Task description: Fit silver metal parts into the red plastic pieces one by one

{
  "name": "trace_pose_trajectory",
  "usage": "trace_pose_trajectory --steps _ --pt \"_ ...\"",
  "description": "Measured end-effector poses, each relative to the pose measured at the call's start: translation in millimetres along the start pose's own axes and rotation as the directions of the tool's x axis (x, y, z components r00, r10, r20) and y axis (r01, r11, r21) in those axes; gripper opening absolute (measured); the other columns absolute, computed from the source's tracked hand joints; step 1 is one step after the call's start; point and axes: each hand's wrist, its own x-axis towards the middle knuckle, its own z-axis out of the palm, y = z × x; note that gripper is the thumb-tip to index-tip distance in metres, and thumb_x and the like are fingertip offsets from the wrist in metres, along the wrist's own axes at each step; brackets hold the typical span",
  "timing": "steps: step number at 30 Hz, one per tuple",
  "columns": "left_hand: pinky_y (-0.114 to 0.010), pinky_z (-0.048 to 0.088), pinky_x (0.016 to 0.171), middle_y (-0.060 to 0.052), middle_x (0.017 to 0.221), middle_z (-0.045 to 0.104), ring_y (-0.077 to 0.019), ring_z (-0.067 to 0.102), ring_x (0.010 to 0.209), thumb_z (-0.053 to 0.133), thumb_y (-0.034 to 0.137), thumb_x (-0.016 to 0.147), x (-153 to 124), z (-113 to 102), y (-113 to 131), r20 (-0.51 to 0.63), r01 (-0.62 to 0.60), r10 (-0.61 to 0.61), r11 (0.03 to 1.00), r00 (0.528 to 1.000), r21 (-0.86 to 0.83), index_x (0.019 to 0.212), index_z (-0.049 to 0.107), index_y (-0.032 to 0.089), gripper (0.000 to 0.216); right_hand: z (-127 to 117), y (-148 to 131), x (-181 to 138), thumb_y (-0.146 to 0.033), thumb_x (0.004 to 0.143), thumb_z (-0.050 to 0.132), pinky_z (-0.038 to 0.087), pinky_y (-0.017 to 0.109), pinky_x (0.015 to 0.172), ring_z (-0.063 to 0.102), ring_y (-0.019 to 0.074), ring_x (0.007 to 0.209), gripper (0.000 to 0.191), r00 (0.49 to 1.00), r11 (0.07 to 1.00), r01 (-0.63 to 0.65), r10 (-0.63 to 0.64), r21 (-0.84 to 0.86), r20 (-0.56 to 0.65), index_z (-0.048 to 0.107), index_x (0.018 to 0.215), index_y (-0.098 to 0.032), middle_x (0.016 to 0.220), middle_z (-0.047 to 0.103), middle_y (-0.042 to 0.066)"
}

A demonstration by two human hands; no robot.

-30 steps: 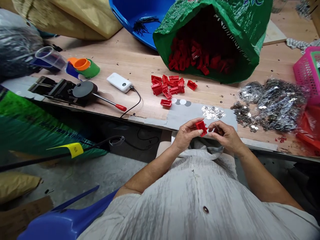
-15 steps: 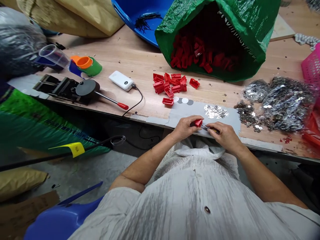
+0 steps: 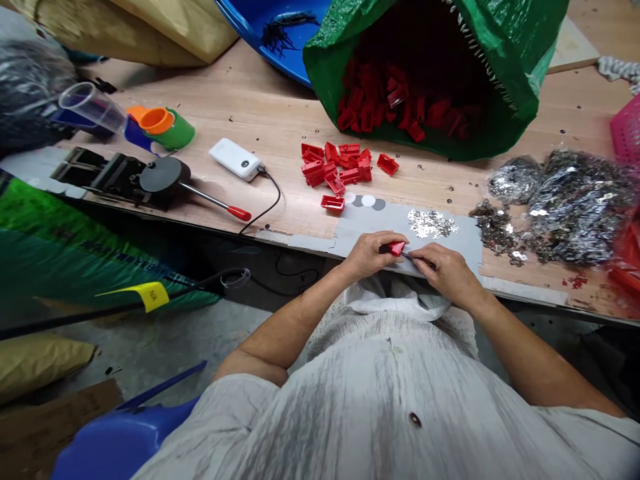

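Note:
My left hand (image 3: 374, 255) is closed on a small red plastic housing (image 3: 397, 249) just above the table's front edge. In my right hand (image 3: 444, 268) is a screwdriver (image 3: 424, 261) with a dark handle; its metal tip meets the housing's right side, and whether it is inside cannot be seen. Behind my hands a scatter of small shiny metal plates (image 3: 432, 224) lies on a grey sheet (image 3: 373, 223). Up and left of that is a loose pile of red housings (image 3: 340, 167). More red housings (image 3: 380, 100) fill the mouth of a green sack (image 3: 325, 77).
On the left stand a hand-lever press (image 3: 160, 175), a white power bank (image 3: 235, 159) with a cable, and several cups (image 3: 156, 121). Bags of metal parts (image 3: 583, 210) and a pink basket (image 3: 625, 137) are at the right. A blue basin (image 3: 250, 30) stands at the back.
The view has shifted slightly. Both hands stay together at the red housing, and the screwdriver has turned a little in my right hand.

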Motion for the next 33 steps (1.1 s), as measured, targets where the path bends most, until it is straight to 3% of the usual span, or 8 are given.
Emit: trace_pose_trajectory --steps 10,15,18,20,24,27,30,33 --pt "-0.032 0.044 0.09 -0.004 0.096 0.074 -0.0224 0.066 0.091 0.082 0.022 0.065 -0.1 5.1 4.2 -0.049 0.092 -0.097 0.99 0.994 -0.103 0.093 0.077 0.024 0.028 18.1 -21.4 2.5 -0.02 0.094 0.052 0.05 0.034 0.069 0.066 0.0236 0.086 0.018 0.988 0.973 -0.141 0.128 -0.18 -0.087 0.069 0.098 -0.021 0.093 0.07 0.009" --pt "-0.031 0.043 0.086 -0.003 0.089 0.068 -0.0197 0.06 0.086 0.084 0.027 0.064 -5.5 7.2 11.8 -0.099 0.075 -0.084 0.993 0.992 -0.09 0.088 0.071 0.021 0.028 10.8 -13.1 -4.0 -0.023 0.095 0.049 0.051 0.035 0.079 0.066 0.0226 0.094 0.02 0.996 0.999 -0.041 0.04 -0.005 -0.081 0.064 0.109 -0.023 0.103 0.069 0.008" --pt "-0.028 0.043 0.083 -0.002 0.089 0.065 -0.0158 0.059 0.083 0.085 0.031 0.065 -14.5 9.7 21.0 -0.198 0.109 -0.165 0.958 0.966 -0.266 0.091 0.066 0.019 0.034 2.9 -13.9 -11.0 -0.026 0.098 0.046 0.052 0.035 0.078 0.066 0.021 0.089 0.019 0.992 0.99 -0.007 0.025 0.144 -0.121 0.057 0.113 -0.022 0.104 0.069 0.008" --pt "-0.027 0.044 0.081 -0.001 0.088 0.065 -0.0139 0.062 0.081 0.083 0.034 0.069 -20.0 12.0 30.0 -0.203 0.131 -0.262 0.857 0.943 -0.498 0.095 0.063 0.019 0.036 -3.2 -18.6 -14.0 -0.029 0.1 0.043 0.052 0.033 0.073 0.067 0.0193 0.082 0.022 0.995 0.971 -0.017 0.041 0.239 -0.096 0.054 0.118 -0.023 0.095 0.07 0.006" --pt "-0.031 0.047 0.089 0.0 0.083 0.067 -0.0165 0.07 0.084 0.082 0.039 0.073 -25.8 17.7 49.4 -0.052 0.157 -0.382 0.496 0.923 -0.854 0.079 0.055 0.018 0.035 -14.1 -34.0 -14.1 -0.034 0.103 0.037 0.052 0.03 0.071 0.066 0.0166 0.069 0.043 1.0 0.961 0.015 -0.009 0.276 -0.023 0.038 0.146 -0.026 0.075 0.068 -0.002" --pt "-0.032 0.049 0.091 0.0 0.075 0.067 -0.0162 0.07 0.08 0.082 0.037 0.073 -27.6 22.4 58.1 0.02 0.157 -0.411 0.302 0.911 -0.94 0.07 0.05 0.017 0.038 -17.3 -44.4 -11.8 -0.037 0.104 0.037 0.051 0.029 0.068 0.064 0.0159 0.064 0.046 0.998 0.982 0.048 -0.039 0.182 -0.054 0.04 0.149 -0.029 0.07 0.066 -0.003" --pt "-0.031 0.052 0.086 0.0 0.073 0.065 -0.0127 0.066 0.07 0.076 0.032 0.081 -29.1 26.7 62.2 0.053 0.168 -0.471 0.205 0.88 -0.964 0.072 0.056 0.016 0.027 -18.0 -50.1 -10.5 -0.039 0.103 0.039 0.05 0.029 0.065 0.066 0.0169 0.067 0.041 0.993 0.99 0.068 -0.055 0.126 -0.106 0.051 0.141 -0.03 0.075 0.07 -0.001" --pt "-0.033 0.053 0.089 -0.002 0.08 0.069 -0.0132 0.067 0.073 0.071 0.028 0.086 -30.2 29.6 66.1 0.086 0.179 -0.526 0.13 0.846 -0.975 0.08 0.063 0.015 0.016 -18.4 -51.4 -10.5 -0.039 0.103 0.041 0.052 0.031 0.067 0.069 0.0188 0.073 0.039 0.988 0.992 0.093 -0.082 0.089 -0.129 0.054 0.137 -0.03 0.088 0.075 0.002"
